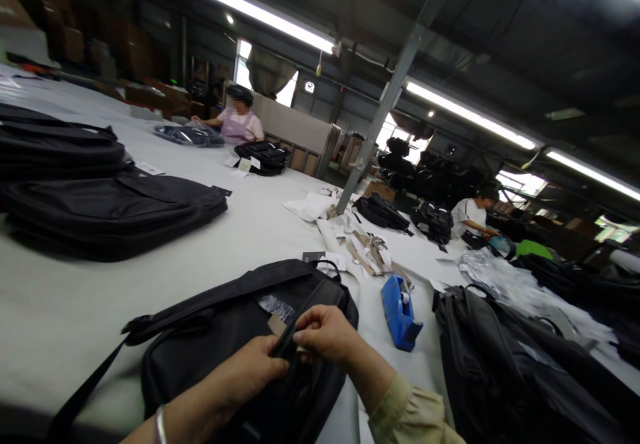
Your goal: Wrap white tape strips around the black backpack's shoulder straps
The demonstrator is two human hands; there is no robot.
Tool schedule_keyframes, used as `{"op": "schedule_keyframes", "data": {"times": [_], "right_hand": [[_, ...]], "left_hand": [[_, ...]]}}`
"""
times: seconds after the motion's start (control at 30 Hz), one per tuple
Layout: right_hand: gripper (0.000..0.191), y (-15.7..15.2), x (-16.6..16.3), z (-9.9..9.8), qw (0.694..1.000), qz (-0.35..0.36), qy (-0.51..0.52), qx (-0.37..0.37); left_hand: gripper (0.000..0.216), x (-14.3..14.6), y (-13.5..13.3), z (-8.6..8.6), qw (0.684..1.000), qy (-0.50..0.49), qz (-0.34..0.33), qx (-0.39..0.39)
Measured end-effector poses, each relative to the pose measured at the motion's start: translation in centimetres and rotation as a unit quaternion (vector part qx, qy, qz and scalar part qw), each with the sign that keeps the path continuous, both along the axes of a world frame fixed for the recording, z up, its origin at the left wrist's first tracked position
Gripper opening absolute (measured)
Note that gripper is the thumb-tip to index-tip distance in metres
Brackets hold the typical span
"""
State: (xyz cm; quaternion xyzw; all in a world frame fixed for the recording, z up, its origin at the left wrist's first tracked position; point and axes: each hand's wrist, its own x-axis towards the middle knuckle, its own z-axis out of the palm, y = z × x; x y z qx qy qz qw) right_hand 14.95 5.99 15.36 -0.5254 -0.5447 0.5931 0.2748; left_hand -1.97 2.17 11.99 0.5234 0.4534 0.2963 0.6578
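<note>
L grip + R grip: both pinched on black strap | strap btwn the 2 grips, atop black bag

A long white table carries flat black bags stacked at the left; a blue tape dispenser lies near a black backpack on the right; paper strips sit loose beside a slanting steel post; crumpled clear plastic lies beyond. Two people work farther off, one in a lilac apron at the table's far side and one in a white shirt among more bags; strip lights run overhead.
</note>
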Motion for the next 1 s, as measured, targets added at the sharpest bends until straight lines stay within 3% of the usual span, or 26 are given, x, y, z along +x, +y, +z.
{"op": "schedule_keyframes", "data": {"times": [0.1,0.23,0.4,0.6,0.87,0.93,1.0], "right_hand": [[0.041,0.2,0.0,-0.8,0.998,-0.034,0.042,-0.023],[0.047,0.1,0.8,-1.3,0.996,-0.035,0.077,-0.024],[0.041,0.2,0.2,-0.9,0.996,-0.056,0.064,-0.027],[0.032,0.2,-0.9,0.3,0.995,-0.082,0.039,-0.042],[0.032,-0.1,-0.3,-0.2,0.993,-0.084,0.066,-0.051],[0.028,-0.1,0.0,-0.1,0.998,-0.066,-0.002,0.009],[0.031,0.0,0.1,0.8,0.977,-0.002,-0.112,0.179]], "left_hand": [[0.025,-0.1,0.3,0.1,1.0,0.005,0.003,0.01],[0.047,0.1,0.7,-0.3,1.0,0.012,0.02,0.012],[0.044,0.3,0.9,0.6,0.997,0.049,-0.006,0.059],[0.051,-0.4,0.7,0.0,0.994,-0.018,-0.054,0.095],[0.059,0.3,1.3,-0.6,0.992,0.041,-0.011,0.117],[0.054,0.3,1.4,-0.5,0.989,0.058,-0.003,0.134],[0.05,0.2,1.5,-0.2,0.986,0.083,0.01,0.147]]}}
